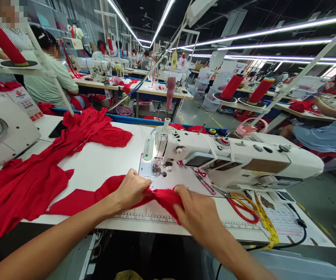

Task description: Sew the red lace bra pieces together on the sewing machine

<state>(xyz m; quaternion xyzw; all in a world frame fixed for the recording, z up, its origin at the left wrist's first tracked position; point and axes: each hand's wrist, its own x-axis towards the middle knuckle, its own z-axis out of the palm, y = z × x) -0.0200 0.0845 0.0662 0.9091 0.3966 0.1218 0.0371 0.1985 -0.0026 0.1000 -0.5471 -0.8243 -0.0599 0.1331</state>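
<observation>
Red cloth held btwn hands

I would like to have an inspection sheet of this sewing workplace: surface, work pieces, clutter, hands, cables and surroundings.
Surface: white table, ruler markings along its front edge.
Job's things: red cloth in front of the sewing machine; larger red fabric heap at left. Whether they join is unclear.
Clutter: scissors, pink-handled tool, yellow measuring tape and printed sheet, all toward the right.
Hands: left hand and right hand both grip the red cloth; the right looks blurred.
Cables: black cable at the table's right end.
Surroundings: person in pale green beyond, at left; blue-sleeved person at right; red thread cones on stands.
</observation>
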